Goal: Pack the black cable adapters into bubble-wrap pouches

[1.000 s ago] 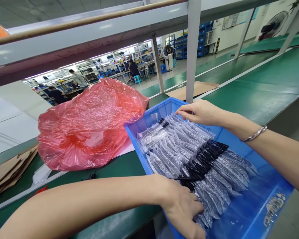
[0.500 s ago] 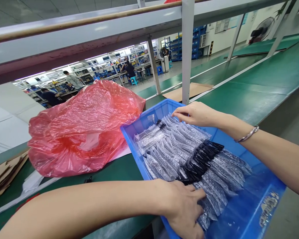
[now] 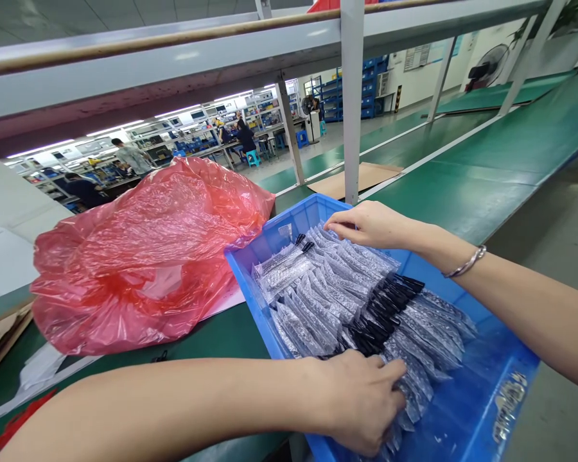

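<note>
A blue plastic bin (image 3: 462, 410) stands tilted in view, holding rows of clear bubble-wrap pouches (image 3: 318, 289). Black cable-like ends (image 3: 383, 314) stick out of the pouches in a band across the middle. At the near side of the bin, my left hand (image 3: 366, 401) is closed over the front pouches, its fingers curled down among them; the fingertips are partly hidden. My right hand (image 3: 370, 224) is at the far side, fingers bent together at the edge of the back row. Whatever lies between its fingertips cannot be made out.
A crumpled red plastic bag (image 3: 154, 256) lies left of the bin on the green bench surface (image 3: 212, 340). Flat cardboard (image 3: 356, 179) lies behind the bin. A white metal post (image 3: 351, 102) and overhead beam frame the bench. Several people sit or stand at far workbenches.
My left hand's fingers have drawn in from spread to curled, and the hand has risen slightly over the pouches. My right hand stays by the back row. The camera view has shifted a little.
</note>
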`<state>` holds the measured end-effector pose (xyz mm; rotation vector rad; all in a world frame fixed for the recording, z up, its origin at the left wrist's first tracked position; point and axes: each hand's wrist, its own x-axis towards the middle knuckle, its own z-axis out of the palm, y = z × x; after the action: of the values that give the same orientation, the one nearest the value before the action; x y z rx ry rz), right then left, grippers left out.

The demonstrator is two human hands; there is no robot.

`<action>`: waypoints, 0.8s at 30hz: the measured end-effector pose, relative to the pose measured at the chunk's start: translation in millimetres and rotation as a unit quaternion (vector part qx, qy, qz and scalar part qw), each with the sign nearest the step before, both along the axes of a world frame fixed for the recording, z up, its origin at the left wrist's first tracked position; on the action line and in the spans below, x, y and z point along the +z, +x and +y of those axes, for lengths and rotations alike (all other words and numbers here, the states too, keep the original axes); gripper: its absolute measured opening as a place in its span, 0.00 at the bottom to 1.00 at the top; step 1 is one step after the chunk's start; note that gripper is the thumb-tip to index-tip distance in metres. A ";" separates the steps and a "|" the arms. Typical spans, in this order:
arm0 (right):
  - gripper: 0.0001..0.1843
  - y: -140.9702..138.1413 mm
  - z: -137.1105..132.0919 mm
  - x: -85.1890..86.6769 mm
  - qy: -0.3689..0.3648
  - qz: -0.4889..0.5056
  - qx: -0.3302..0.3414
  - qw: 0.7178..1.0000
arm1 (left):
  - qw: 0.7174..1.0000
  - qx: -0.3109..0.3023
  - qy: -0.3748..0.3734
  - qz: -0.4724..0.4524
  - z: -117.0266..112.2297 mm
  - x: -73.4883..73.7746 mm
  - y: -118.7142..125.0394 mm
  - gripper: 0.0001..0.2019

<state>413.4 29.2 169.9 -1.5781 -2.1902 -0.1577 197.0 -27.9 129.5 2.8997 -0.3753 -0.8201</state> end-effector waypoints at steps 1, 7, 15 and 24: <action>0.21 0.0 0.1 -0.1 0.001 0.000 0.001 1.000 | 1.000 -0.007 0.006 -0.019 -0.5 -0.3 -0.4 0.19; 0.20 0.2 -0.3 -0.6 0.007 0.005 0.009 1.000 | 0.999 -0.027 -0.001 -0.026 -0.8 2.1 5.1 0.20; 0.19 1.0 1.2 -2.3 0.016 0.010 0.017 1.000 | 0.999 -0.011 0.021 -0.035 -2.7 -11.6 21.4 0.20; 0.18 0.9 1.5 -2.8 0.031 0.011 0.023 0.999 | 0.994 -0.046 0.028 -0.096 4.5 -23.4 26.9 0.17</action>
<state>414.3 30.7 167.1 -1.4882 -2.1819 -0.1915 223.9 -23.5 106.1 3.0444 -0.5150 -0.5717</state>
